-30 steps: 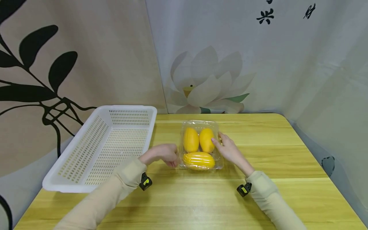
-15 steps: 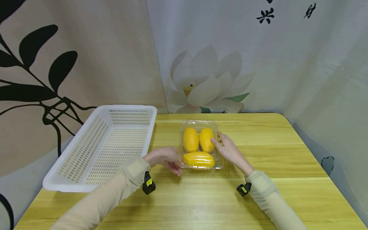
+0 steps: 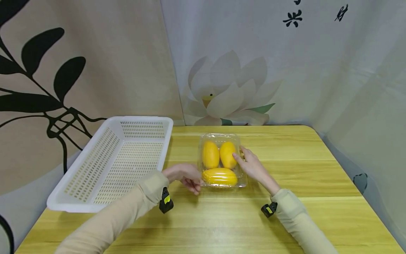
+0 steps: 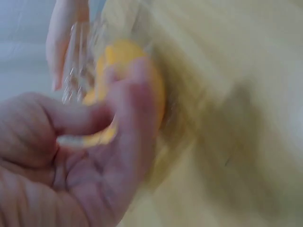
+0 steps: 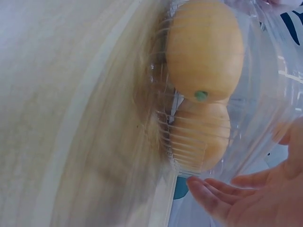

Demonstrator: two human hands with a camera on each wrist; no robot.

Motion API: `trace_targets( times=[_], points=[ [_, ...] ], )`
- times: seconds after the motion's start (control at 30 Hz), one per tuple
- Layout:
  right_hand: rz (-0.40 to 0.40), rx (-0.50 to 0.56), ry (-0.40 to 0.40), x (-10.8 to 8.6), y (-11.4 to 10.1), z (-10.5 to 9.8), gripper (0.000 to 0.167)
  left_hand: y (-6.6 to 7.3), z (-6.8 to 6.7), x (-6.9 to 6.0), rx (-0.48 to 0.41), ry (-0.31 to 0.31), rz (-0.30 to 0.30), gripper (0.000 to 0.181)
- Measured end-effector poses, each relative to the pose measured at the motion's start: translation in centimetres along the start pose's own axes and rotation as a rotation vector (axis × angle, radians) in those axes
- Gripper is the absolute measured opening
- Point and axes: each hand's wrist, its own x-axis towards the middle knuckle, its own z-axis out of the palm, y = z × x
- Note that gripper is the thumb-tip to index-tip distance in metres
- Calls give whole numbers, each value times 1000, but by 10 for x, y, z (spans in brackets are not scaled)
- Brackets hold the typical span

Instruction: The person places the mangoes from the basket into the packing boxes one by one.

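A clear plastic clamshell box with three yellow mangoes lies on the wooden table. Two of the fruits stand side by side at the far end; one lies crosswise nearest the person. At the box's near left corner, the left hand has its thumb and index finger pinched together at the plastic edge, blurred in the left wrist view. On the opposite side, the right hand rests against the box, its thumb over the lid and its fingers nearly straight along the side wall.
A white perforated basket stands left of the box, close to the left forearm. The table ends at a printed curtain behind. Both sleeves carry small black wrist devices.
The left hand has shifted slightly right and toward the person along the box's near left corner, and its wrist has turned. The right hand and the box stay in place.
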Motion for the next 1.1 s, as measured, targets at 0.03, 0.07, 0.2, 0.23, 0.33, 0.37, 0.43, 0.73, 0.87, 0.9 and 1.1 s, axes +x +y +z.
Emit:
trace_targets(
  times=[0.03, 0.07, 0.2, 0.23, 0.33, 0.37, 0.43, 0.73, 0.87, 0.9, 1.1],
  points=[
    [1, 0, 0, 0, 0, 0, 72, 0, -5, -1, 37, -15, 8, 16],
    [0, 2, -1, 0, 1, 0, 72, 0, -9, -1, 69, -20, 20, 15],
    [5, 5, -8, 0, 2, 1, 72, 4, -29, 1, 136, 33, 70, 18],
    [5, 6, -8, 0, 2, 1, 72, 5, -34, 5, 125, 70, 78, 21],
    [2, 5, -4, 0, 2, 1, 73, 8, -46, 23, 28, 194, 119, 29],
    [1, 6, -3, 0, 2, 1, 72, 5, -51, 35, -24, 237, 157, 31],
    [-1, 8, -2, 0, 2, 1, 72, 5, -56, 50, -128, 322, 200, 31],
    [-4, 14, -4, 0, 3, 2, 74, 21, -52, 70, -531, 483, 175, 12],
    [-8, 16, -2, 1, 3, 3, 72, 19, -52, 90, -642, 522, 155, 23],
    [-8, 18, -1, 1, 3, 2, 72, 18, -52, 94, -654, 544, 159, 25],
    [-6, 29, 1, 1, 1, 1, 72, 18, -52, 106, -668, 654, 186, 23]
  ],
)
